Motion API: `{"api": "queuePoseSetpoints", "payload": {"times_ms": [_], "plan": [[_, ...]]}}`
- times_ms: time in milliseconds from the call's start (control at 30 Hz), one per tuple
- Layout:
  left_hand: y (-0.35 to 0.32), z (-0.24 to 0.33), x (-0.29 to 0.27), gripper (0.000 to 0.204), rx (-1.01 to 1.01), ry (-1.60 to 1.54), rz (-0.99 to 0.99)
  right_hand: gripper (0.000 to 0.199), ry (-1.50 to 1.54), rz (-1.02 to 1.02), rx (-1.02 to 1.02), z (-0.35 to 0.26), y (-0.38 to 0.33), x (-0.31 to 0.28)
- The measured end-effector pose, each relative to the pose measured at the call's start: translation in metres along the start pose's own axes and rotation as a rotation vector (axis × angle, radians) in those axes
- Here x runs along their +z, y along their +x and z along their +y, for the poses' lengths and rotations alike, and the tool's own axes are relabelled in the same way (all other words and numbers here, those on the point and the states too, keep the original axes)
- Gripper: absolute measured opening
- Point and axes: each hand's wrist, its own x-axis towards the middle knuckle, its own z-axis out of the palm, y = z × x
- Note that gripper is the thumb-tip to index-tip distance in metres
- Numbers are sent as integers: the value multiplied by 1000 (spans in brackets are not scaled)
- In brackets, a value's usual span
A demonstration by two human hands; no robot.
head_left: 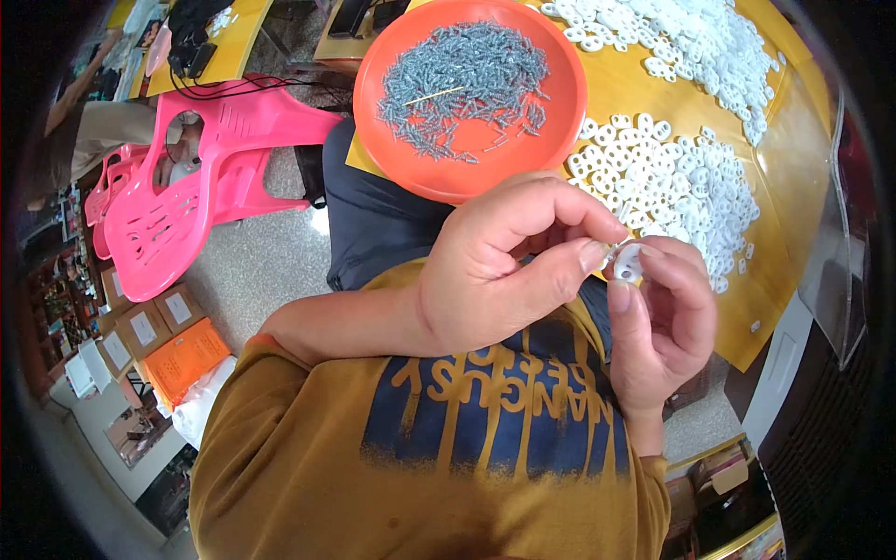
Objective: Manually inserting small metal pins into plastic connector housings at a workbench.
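Note:
Thumb and forefinger of my right hand pinch a small white oval plastic piece with holes. My left hand meets it at the fingertips, its thumb and forefinger closed together beside the piece. What those left fingers hold is too small to make out. Just beyond my hands, a round orange-red plastic tray carries a heap of small grey metal screws with a thin yellowish stick on top. A pile of the same white pieces spreads over the table to the right of the tray.
A second, larger heap of white pieces lies farther back on the yellow tabletop. Clear plastic sheeting hangs along the right edge. To the left stand a pink plastic chair and cardboard boxes. Another person's leg shows at far left.

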Motion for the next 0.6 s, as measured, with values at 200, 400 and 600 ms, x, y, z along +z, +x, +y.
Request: {"api": "queuePoseSetpoints", "payload": {"times_ms": [200,400,600], "plan": [[-1,-1,4,17,-54,-55,7,30,-4,-24,-20,1,1,1],[-1,8,3,20,-305,-273,-1,29,119,-20,93,-1,3,-1],[0,5,0,21,-305,-318,-55,28,251,-27,120,-1,3,-1]]}}
